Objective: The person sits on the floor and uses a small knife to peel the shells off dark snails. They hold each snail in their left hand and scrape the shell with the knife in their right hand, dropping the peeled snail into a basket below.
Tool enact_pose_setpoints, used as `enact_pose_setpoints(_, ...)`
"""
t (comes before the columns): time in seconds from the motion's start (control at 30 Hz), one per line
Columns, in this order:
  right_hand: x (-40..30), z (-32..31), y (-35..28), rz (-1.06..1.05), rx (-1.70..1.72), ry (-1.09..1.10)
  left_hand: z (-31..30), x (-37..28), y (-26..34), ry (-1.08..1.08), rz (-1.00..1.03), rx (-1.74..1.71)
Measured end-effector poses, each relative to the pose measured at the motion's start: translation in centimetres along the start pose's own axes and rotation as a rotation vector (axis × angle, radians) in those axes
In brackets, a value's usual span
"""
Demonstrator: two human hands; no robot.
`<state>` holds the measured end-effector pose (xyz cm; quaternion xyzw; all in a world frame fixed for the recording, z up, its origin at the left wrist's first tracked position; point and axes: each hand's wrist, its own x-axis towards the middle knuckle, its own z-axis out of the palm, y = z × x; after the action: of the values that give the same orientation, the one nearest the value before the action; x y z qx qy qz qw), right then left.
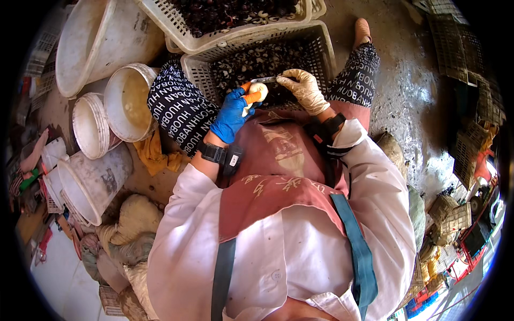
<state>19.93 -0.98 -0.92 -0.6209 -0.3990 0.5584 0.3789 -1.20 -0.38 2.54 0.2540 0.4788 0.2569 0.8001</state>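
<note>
My left hand (233, 112), in a blue glove with orange finger covers, grips a peeled, whitish round vegetable (259, 91) that looks like a water chestnut. My right hand (304, 90), in a thin pale glove, holds a narrow metal peeling blade (265, 80). The blade reaches across to the left fingertips, just above the pale vegetable; whether it touches cannot be made out. Below both hands stands a pale plastic crate (192, 74) strewn with dark and white peelings (249, 64). A red apron (277, 148) covers my lap.
Beyond it, another plastic crate (241, 34) holds dark unpeeled pieces (237, 12). To the left stand a large tub (132, 44), a bucket of yellowish liquid (130, 104) and other white buckets (90, 126). An orange cloth (154, 154) and stuffed sacks (138, 214) lie nearby. Wet floor (405, 92) extends rightward.
</note>
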Motion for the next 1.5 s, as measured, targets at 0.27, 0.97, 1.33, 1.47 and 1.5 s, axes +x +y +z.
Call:
enact_pose_setpoints(0.27, 0.0, 0.4, -0.6, -0.046, -0.194, -0.034, 0.4, -0.4, 0.6, 0.039, 0.088, 0.009)
enact_pose_setpoints(0.97, -1.5, -1.0, -2.9, -0.493, -0.363, 0.014, 1.1, -1.4, 1.5, -0.032, -0.025, 0.007)
enact_pose_setpoints(1.33, -0.1, -2.3, -0.6, 0.009, 0.267, 0.148, 0.9, -1.4, 1.2, -0.094, -0.105, -0.066)
enact_pose_setpoints(1.47, -1.0, -0.6, -1.6, 0.005, 0.461, 0.003, 1.0, -0.5, 1.2, -0.060, -0.069, -0.185)
enact_pose_setpoints(1.5, -1.5, 0.0, -1.8, 0.061, 0.502, -0.049, 1.0, -0.2, 0.9, -0.076, -0.068, -0.215)
